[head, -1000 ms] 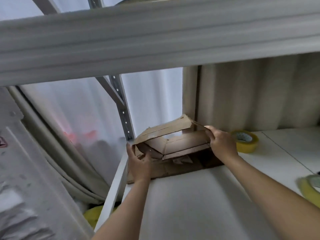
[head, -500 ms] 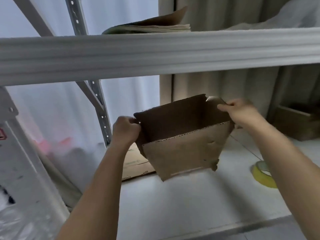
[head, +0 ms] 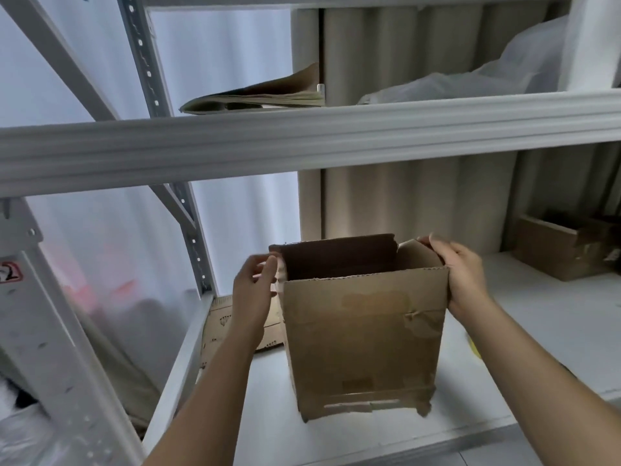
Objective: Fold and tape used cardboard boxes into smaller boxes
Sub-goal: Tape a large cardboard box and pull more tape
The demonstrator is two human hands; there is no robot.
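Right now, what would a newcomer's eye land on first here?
The opened cardboard box at centre, held upright over the white shelf by the left hand and right hand at its top edges. Next, flattened cardboard on the upper shelf, and a second box far right.

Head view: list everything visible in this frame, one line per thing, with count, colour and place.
box: 1, brown, open at the top, held upright over the lower shelf, centre
flat cardboard: 1 piece, tan, lying on the lower shelf behind the left hand
cardboard stack: 1, brown, flattened, on the upper shelf, left
far box: 1, brown, on the lower shelf, far right
plastic sheet: 1, white, crumpled on the upper shelf, right
yellow thing: 1, by the right forearm, mostly hidden
shelf rack: 1, white
left hand: at the box's left top edge, fingers curled
right hand: grips the box's right top corner
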